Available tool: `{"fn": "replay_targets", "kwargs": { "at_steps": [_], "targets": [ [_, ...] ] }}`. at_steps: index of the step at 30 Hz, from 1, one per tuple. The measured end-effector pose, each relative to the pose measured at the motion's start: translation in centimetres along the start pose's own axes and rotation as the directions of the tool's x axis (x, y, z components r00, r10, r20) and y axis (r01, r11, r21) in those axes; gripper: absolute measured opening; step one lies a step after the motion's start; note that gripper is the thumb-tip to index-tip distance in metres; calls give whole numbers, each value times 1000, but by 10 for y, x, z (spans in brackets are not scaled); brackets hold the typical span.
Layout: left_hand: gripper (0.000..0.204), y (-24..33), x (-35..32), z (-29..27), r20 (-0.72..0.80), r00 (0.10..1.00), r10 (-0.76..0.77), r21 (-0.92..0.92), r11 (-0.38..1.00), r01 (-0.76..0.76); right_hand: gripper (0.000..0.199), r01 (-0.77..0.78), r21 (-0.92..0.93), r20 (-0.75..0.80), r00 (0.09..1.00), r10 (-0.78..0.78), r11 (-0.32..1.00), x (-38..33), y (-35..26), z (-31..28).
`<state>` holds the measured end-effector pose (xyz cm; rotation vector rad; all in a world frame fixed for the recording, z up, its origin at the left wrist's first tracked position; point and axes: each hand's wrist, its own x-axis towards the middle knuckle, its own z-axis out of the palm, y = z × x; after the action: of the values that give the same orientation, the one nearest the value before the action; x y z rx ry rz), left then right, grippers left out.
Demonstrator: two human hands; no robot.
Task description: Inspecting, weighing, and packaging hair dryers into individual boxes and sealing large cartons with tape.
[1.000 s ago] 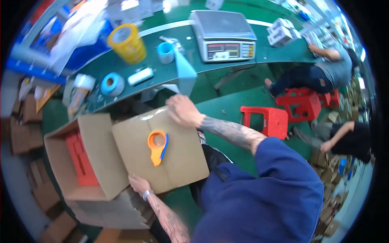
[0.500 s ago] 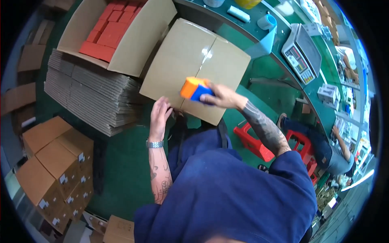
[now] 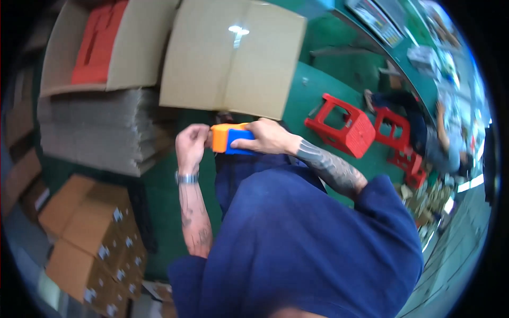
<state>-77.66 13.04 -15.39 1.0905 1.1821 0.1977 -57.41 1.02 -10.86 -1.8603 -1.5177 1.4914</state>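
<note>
My right hand [image 3: 268, 137] is wrapped round a blocky orange-and-blue handheld tool [image 3: 239, 142], whose exact kind does not show. Its orange end points left, toward my left hand [image 3: 192, 144]. The fingers of that hand are curled together in a pinch right beside the orange end; whether something thin is between them is too small to make out. Both hands are in front of my body, just short of the near edge of a large closed cardboard box [image 3: 199, 58]. A shiny strip runs along the box's middle seam.
Left of the box stands an open carton [image 3: 135, 47] with red boxes [image 3: 101, 40] in it, above a stack of flattened cardboard [image 3: 90, 130]. Brown cartons [image 3: 87, 212] are piled at lower left. Red stools [image 3: 344, 127] stand right, near a seated person [image 3: 442, 151] and a green bench [image 3: 395, 50].
My right hand has brought the orange-and-blue tool down and left, off the box top, to my left hand. My left hand has left the box edge and its fingers have closed. The view has shifted.
</note>
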Motion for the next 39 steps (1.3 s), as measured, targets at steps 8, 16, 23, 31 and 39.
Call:
{"fn": "replay_targets", "kwargs": {
  "at_steps": [8, 16, 23, 31, 39],
  "targets": [
    [20, 10, 113, -103, -360, 889, 282, 657, 753, 27, 43, -299, 222, 3, 952, 306, 928, -21, 44, 2],
    [25, -17, 172, -111, -318, 941, 118, 639, 759, 121, 50, -286, 249, -95, 944, 317, 926, 3, 54, 12],
    [47, -19, 163, -95, -359, 897, 257, 640, 767, 36, 53, -343, 215, -101, 924, 370, 915, 2, 64, 7],
    [60, -23, 153, 5, -498, 535, 683, 864, 446, 235, 54, -405, 120, -81, 906, 416, 906, -30, 87, -12],
    [75, 41, 123, 2, -348, 924, -157, 788, 485, 378, 52, -488, -47, -116, 869, 480, 872, -110, 164, -15]
  ]
}}
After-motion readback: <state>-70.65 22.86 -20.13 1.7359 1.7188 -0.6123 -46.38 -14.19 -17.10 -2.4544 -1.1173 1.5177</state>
